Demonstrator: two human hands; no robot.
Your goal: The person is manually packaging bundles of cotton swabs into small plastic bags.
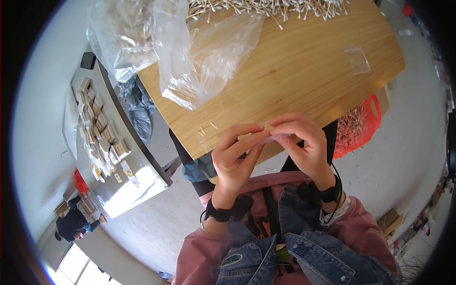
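Observation:
Close to my body, over the table's near edge, my left hand (239,154) and my right hand (302,142) meet fingertip to fingertip. Between them they pinch a small translucent plastic bag (273,138), mostly covered by my fingers; its contents, if any, cannot be made out. The wooden table (294,71) reaches away from me. Along its far edge lies a heap of loose cotton swabs (304,5). Another small clear plastic bag (357,60) lies flat at the right. A few single swabs (208,128) are left of my left hand.
Large clear plastic bags (204,61) spread over the table's far left. A red bag (365,123) full of swabs stands below the right edge. On the left, a second table (137,185) bears many small packs (102,128). A person (73,222) bends down at the far left.

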